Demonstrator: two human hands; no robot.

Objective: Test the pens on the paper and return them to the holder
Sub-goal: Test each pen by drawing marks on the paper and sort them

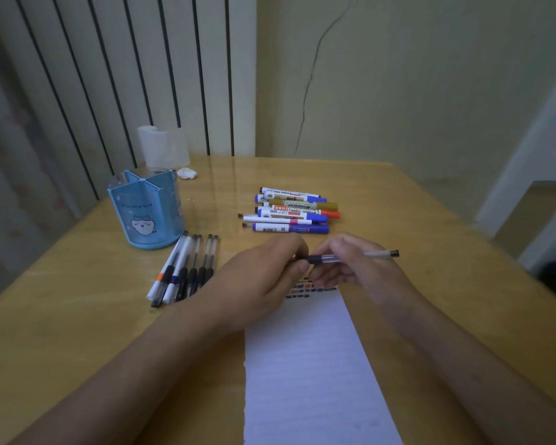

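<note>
A clear gel pen (326, 259) with a black grip lies level between both hands above the top of the white paper (312, 364). My left hand (264, 277) pinches its tip end, where the cap would sit. My right hand (353, 264) grips the barrel, and the pen's tail pokes out to the right. Short ink strokes in several colours (308, 289) mark the top of the sheet. The blue pen holder (146, 210) stands at the left with its visible compartments empty.
Several gel pens (183, 268) lie side by side in front of the holder. A pile of markers (292, 210) lies behind the hands. A white paper roll (162, 146) and a crumpled scrap (187, 173) sit at the far edge of the wooden table (77, 316).
</note>
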